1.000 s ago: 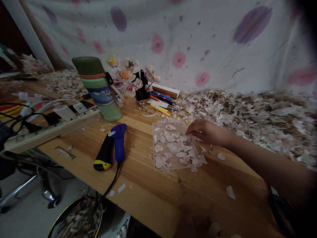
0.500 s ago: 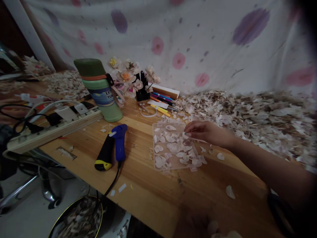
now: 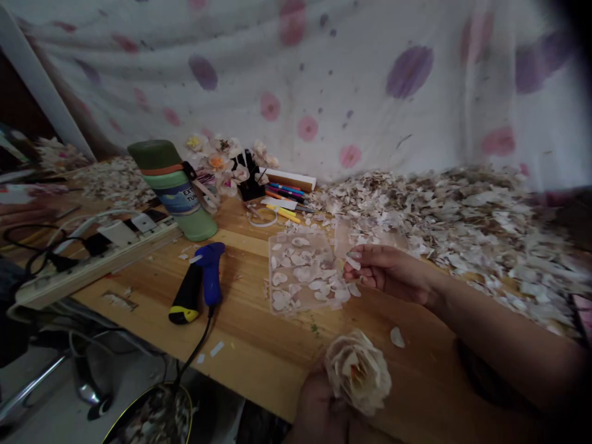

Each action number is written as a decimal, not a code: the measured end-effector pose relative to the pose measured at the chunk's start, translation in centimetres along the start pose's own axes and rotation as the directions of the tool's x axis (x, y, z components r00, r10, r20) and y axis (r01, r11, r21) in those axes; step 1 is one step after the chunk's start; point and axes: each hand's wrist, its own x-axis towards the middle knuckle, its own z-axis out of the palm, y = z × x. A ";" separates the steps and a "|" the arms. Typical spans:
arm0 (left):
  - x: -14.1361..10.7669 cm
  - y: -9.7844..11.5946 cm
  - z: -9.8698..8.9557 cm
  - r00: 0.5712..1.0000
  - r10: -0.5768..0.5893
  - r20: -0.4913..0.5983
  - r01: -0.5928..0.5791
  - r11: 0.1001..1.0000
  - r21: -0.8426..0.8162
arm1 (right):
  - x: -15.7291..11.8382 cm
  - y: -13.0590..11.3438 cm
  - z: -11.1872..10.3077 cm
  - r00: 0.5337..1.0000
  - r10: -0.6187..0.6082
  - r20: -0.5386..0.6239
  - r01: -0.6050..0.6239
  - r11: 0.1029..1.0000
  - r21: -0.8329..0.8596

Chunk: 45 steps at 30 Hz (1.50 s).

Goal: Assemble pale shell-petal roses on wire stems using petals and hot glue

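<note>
My right hand pinches a small pale petal between thumb and fingers, just right of a clear shallow tray holding loose petals. Low in the view, near the table's front edge, my left hand holds a cream flower with layered petals and an orange-yellow centre. The left fingers are dark and partly hidden by the flower. A single loose petal lies on the wood between the flower and my right forearm.
A blue glue gun rests left of the tray, beside a black-and-yellow tool. Behind them stand a green bottle and a power strip. Shell-like petals heap at the right back. A co-worker's hand shows far left.
My right hand has drawn back from above the tray with a petal in its fingers. My left hand has risen into view with the flower. The camera view has shifted.
</note>
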 end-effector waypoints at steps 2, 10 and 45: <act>-0.1 0.3 0.3 0.996 -0.068 -0.054 0.064 0.995 -0.076 | -1.7 0.2 -0.8 0.999 -0.033 -0.013 0.033 0.999 0.017; -1.2 0.5 3.6 0.997 0.072 0.021 -0.066 0.978 -0.195 | -8.9 -0.1 -3.6 0.944 -0.288 -0.161 0.262 0.950 -0.168; -0.5 -0.8 8.3 0.999 -0.050 0.000 0.049 0.974 -0.222 | -15.5 -1.5 -4.1 0.677 -0.648 0.350 0.475 0.021 -0.880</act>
